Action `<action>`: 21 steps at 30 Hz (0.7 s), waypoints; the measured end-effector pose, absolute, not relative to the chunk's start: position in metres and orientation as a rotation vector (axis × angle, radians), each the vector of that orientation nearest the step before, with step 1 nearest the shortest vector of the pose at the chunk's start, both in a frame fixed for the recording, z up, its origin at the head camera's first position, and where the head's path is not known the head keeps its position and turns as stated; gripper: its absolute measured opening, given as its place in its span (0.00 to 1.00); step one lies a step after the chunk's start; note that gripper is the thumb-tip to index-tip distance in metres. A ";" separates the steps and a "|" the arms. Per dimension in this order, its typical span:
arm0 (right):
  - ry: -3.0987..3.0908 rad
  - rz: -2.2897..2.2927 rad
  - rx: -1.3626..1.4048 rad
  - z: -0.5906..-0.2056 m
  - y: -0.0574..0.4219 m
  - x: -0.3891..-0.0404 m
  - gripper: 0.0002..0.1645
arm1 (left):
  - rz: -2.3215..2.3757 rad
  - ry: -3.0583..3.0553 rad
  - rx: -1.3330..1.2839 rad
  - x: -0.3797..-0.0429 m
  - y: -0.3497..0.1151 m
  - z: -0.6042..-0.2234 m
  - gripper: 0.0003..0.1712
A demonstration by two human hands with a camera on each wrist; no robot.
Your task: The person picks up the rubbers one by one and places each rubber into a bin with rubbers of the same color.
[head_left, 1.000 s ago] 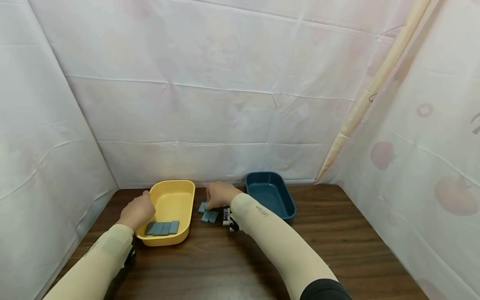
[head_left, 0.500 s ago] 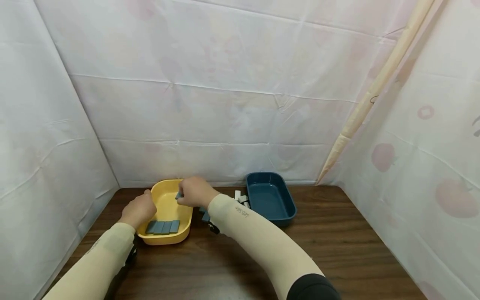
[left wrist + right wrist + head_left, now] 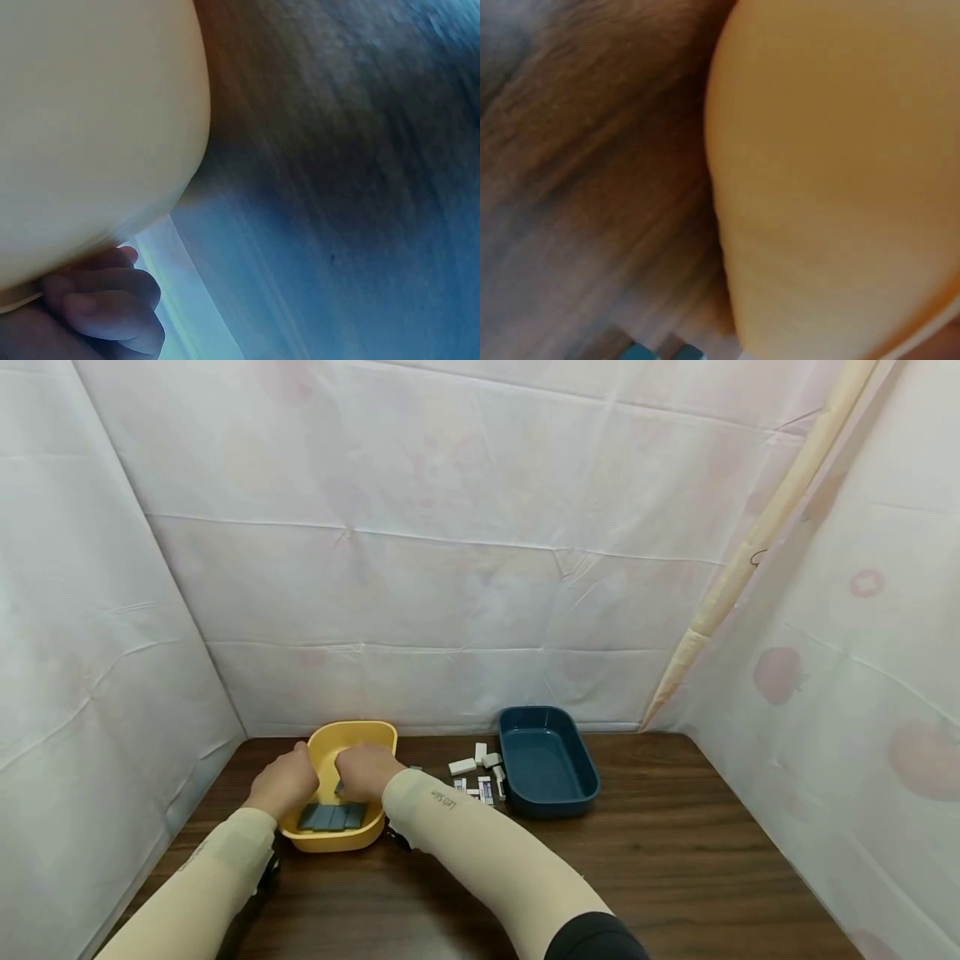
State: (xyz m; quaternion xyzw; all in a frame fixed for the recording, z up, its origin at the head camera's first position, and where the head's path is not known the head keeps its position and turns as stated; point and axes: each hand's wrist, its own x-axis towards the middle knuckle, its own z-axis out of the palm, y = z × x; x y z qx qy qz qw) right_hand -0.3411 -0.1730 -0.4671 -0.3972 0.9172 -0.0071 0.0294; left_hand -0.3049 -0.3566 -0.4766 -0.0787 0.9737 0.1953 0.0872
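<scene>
In the head view my left hand (image 3: 285, 783) grips the left rim of a yellow tray (image 3: 356, 842); its curled fingers (image 3: 112, 315) appear low in the left wrist view. My right hand (image 3: 365, 772) reaches over the inside of this tray and pinches a small grey-blue rectangular tile (image 3: 339, 787), mostly covered by the fingers. Just below it, a row of several similar tiles (image 3: 332, 817) lies flat along the near end of the tray. On the table right of the tray, loose teal tiles (image 3: 639, 352) peek into the right wrist view, largely hidden by my right forearm in the head view.
Several small white blocks (image 3: 462, 767), some with printed labels, lie on the wooden table (image 3: 690, 860) between the trays. A dark blue tray (image 3: 551, 807) stands to their right, with nothing in it. White cloth (image 3: 450, 585) walls rise behind and at both sides.
My right hand has picked up a tile from the table and carried it left, then down into the yellow tray by the row. The left hand keeps its grip on the rim.
</scene>
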 end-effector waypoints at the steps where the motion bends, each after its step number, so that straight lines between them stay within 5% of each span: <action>1: 2.821 -0.025 -1.215 -0.467 -0.172 -0.340 0.19 | 0.582 2.901 -0.234 -0.305 -0.357 -0.477 0.35; 21: 2.860 0.001 -1.340 -0.471 -0.182 -0.334 0.23 | 0.617 2.910 -0.232 -0.302 -0.354 -0.473 0.26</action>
